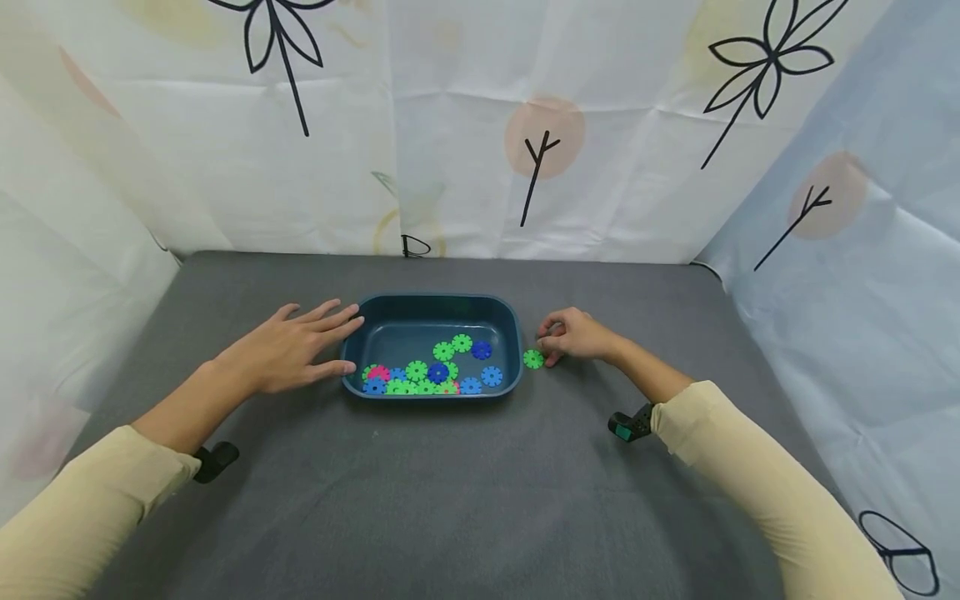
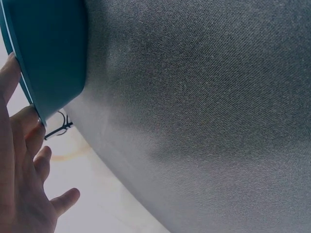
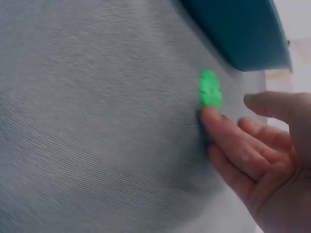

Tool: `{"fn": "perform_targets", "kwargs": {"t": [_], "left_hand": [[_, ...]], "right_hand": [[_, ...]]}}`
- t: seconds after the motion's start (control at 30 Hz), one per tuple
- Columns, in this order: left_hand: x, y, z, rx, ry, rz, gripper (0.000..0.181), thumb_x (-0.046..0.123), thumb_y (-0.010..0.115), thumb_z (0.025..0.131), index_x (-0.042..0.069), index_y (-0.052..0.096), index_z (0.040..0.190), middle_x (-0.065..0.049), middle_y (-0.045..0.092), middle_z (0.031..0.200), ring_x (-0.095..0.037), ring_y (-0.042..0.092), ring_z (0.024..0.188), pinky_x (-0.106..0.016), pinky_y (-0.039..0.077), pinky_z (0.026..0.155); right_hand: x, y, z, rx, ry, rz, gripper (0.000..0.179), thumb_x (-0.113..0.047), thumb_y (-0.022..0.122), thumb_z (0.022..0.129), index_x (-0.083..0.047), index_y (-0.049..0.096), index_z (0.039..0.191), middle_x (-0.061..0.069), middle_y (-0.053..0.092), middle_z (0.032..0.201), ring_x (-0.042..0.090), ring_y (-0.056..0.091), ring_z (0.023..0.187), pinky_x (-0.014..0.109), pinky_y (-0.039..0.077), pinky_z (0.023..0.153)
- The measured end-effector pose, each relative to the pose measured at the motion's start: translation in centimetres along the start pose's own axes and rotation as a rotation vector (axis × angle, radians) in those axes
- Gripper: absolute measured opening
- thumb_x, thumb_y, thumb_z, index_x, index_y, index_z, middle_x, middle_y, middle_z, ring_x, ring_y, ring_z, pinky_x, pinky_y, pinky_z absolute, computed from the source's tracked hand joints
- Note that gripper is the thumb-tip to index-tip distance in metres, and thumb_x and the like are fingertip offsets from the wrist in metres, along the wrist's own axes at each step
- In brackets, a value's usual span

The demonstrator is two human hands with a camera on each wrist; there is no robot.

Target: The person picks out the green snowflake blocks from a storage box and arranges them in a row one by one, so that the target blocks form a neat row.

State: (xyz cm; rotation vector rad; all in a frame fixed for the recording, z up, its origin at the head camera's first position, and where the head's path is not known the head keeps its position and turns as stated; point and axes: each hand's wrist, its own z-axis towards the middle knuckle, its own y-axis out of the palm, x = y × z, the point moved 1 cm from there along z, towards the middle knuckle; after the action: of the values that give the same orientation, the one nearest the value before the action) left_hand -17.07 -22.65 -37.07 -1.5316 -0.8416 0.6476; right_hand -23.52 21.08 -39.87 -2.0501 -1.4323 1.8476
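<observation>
In the head view, a green disc (image 1: 533, 359) lay on the grey worktop (image 1: 480, 500), just outside the right end of the dark blue tray (image 1: 393, 309). The right hand (image 1: 577, 335) had its fingers beside the disc, and the left hand (image 1: 311, 342) was spread at the tray's other end. Too hard a push on the rim could have slid the tray into the disc, or tipped it and shifted the small discs (image 1: 416, 371) inside. The green disc's face seemed to point upward; being round (bar the notches in its edge), it had no long axis, while the tray's ran left to right.

In the left wrist view, the left fingers were extended against the rim, not curled round it. So light a contact might have slipped if the tray were bumped.

In the right wrist view, 1 of the fingers touched the disc's edge while the thumb stood apart, so the right hand was loosely open without a grip. Pushed from 1 edge only, the disc could have skidded or jammed against the tray. It showed as a narrow oval; whether it lay flat or tilted could not be told.
</observation>
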Motion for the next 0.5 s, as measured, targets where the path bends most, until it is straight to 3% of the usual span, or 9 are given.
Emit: {"fn": "perform_targets", "kwargs": {"t": [0.1, 0.2, 0.33, 0.5], "left_hand": [[0.0, 0.0, 0.0, 0.005, -0.003, 0.000, 0.078, 0.062, 0.048, 0.098, 0.012, 0.033, 0.156, -0.011, 0.028, 0.162, -0.036, 0.022, 0.149, -0.069, 0.018, 0.111], [0.1, -0.1, 0.0, 0.005, -0.001, 0.004, 0.078, 0.062, 0.047, 0.098, 0.012, 0.034, 0.156, -0.011, 0.028, 0.162, -0.036, 0.022, 0.149, -0.069, 0.019, 0.111], [0.1, -0.2, 0.0, 0.002, 0.001, 0.011, 0.078, 0.062, 0.047, 0.098, 0.011, 0.034, 0.156, -0.012, 0.028, 0.162, -0.036, 0.022, 0.149, -0.069, 0.020, 0.111], [0.2, -0.3, -0.1, 0.005, 0.008, 0.011, 0.078, 0.061, 0.047, 0.098, 0.010, 0.034, 0.156, -0.012, 0.028, 0.162, -0.036, 0.022, 0.149, -0.069, 0.020, 0.111]], "right_hand": [[-0.8, -0.9, 0.2, -0.054, 0.002, 0.003, 0.032, -0.006, 0.056, 0.100, 0.016, 0.057, 0.123, 0.028, 0.070, 0.100, 0.037, 0.073, 0.083, 0.046, 0.056, 0.084], [-2.0, -1.9, 0.2, -0.043, 0.005, -0.018, 0.035, -0.011, 0.055, 0.102, 0.014, 0.057, 0.127, 0.028, 0.069, 0.104, 0.035, 0.073, 0.085, 0.048, 0.057, 0.081], [-4.3, -2.5, 0.4, 0.054, -0.019, -0.009, 0.035, -0.014, 0.054, 0.102, 0.010, 0.058, 0.128, 0.028, 0.067, 0.112, 0.036, 0.071, 0.093, 0.048, 0.057, 0.081], [-7.2, -1.7, 0.9, 0.168, -0.068, 0.124, 0.034, -0.014, 0.054, 0.103, 0.007, 0.057, 0.130, 0.024, 0.065, 0.123, 0.039, 0.065, 0.112, 0.045, 0.053, 0.094]]}}
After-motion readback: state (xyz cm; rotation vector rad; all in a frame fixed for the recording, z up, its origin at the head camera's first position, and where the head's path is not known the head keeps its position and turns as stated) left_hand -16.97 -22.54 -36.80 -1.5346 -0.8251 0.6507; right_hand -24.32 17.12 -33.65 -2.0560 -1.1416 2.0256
